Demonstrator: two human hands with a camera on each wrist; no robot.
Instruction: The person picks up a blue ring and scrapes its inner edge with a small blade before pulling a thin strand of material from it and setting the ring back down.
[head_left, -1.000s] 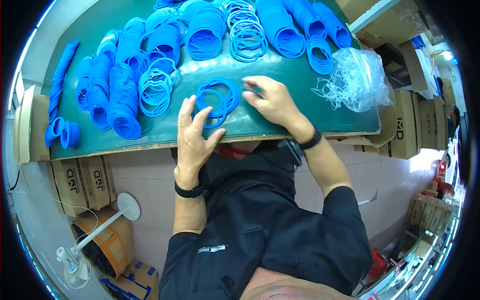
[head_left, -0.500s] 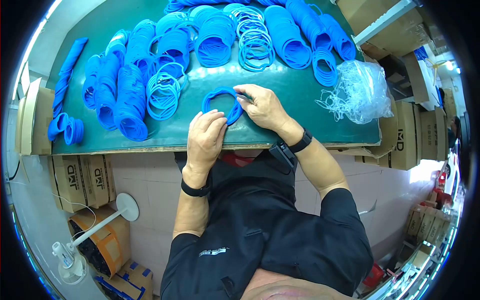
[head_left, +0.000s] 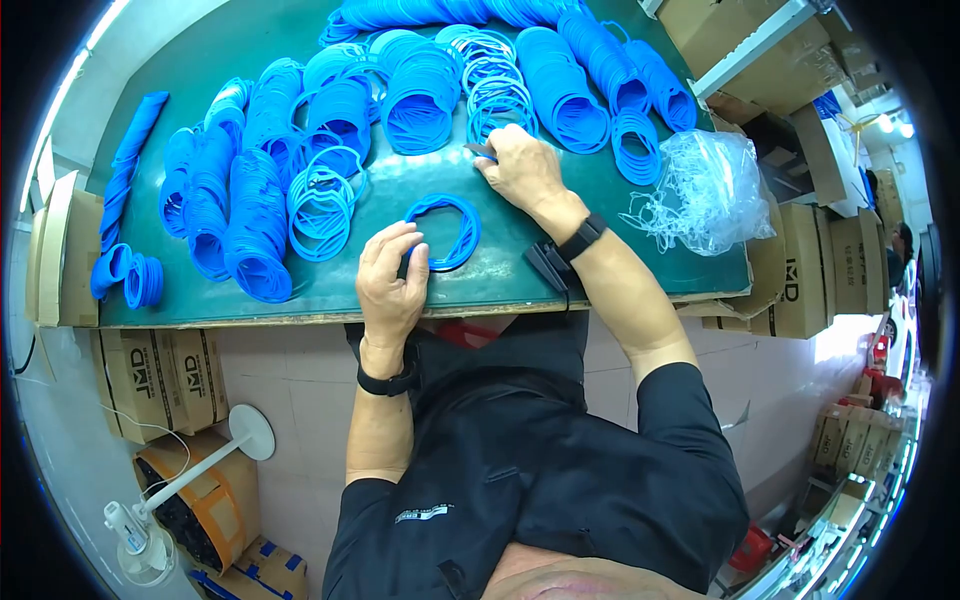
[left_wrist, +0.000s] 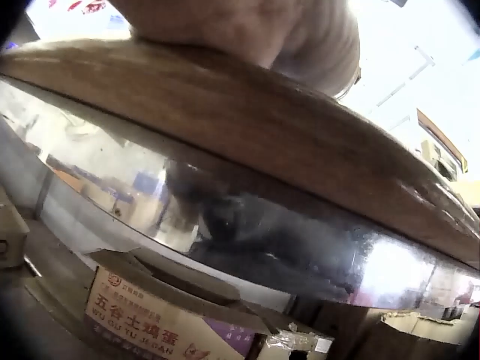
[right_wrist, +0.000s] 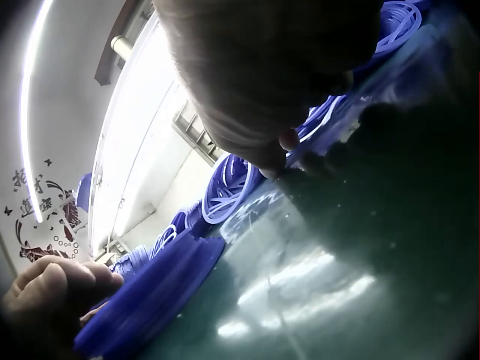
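Left hand (head_left: 390, 275) curled at the near table edge, fingers pinching the 7 o'clock rim of a small bundle of blue rubber rings (head_left: 443, 230) lying flat on the green table (head_left: 520, 260). Right hand (head_left: 518, 165) reached out toward 12 o'clock, well apart from that bundle, fingertips closed on a thin dark tool (head_left: 480, 150) and touching a loose ring pile (head_left: 497, 95) in the back row. Bundle roughly round, so no clear long axis; seen from the right hand at about 7 o'clock, from the left hand at about 1 o'clock and touching, so left hand plainly nearer. Further out, rows of stacked blue rings (head_left: 250, 200) from 9 to 1 o'clock, and a clear plastic bag (head_left: 710, 185) at 3 o'clock. Head view alone gives the whole layout; right wrist view adds the fingertips pressed low against the glossy table beside blue rings, with the left hand on its bundle in the corner; left wrist view only the table's wooden underside (left_wrist: 247, 127) and a printed carton (left_wrist: 150, 319) below.
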